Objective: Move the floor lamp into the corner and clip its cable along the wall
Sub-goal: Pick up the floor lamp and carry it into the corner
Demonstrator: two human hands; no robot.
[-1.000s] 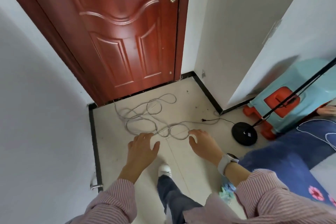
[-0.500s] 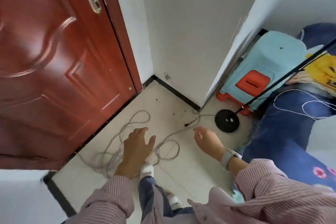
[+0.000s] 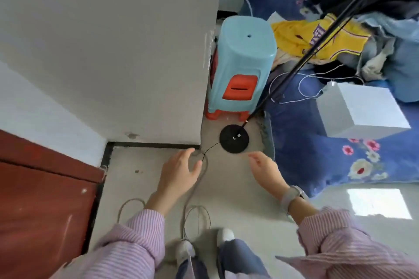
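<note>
down near the middle of the frame both hands hang over the pale floor (image 3: 238,188), fingers spread loosely and holding nothing. the left hand (image 3: 179,171) sits just left of centre, its fingertips close to the grey cable (image 3: 196,184), though whether they touch it is hard to tell. that cable runs down from beside the hand into loops near the white shoes (image 3: 224,234) at the bottom. the right hand (image 3: 265,170), with a watch (image 3: 291,195) on its wrist, is open and apart from everything.

the floor lamp's round black base (image 3: 234,139) rests on the floor just above the hands, beside the wall's outer corner (image 3: 204,97), with its thin black pole (image 3: 317,41) leaning off to the upper right. a thin black lead (image 3: 209,148) leaves the base toward the left hand.

above the base stands a light blue plastic stool (image 3: 244,52) stacked over an orange one. a blue floral bedcover (image 3: 340,154) fills the right side, carrying a white box (image 3: 360,111) and a yellow jersey (image 3: 317,36). a red-brown door (image 3: 40,199) fills the lower left.
</note>
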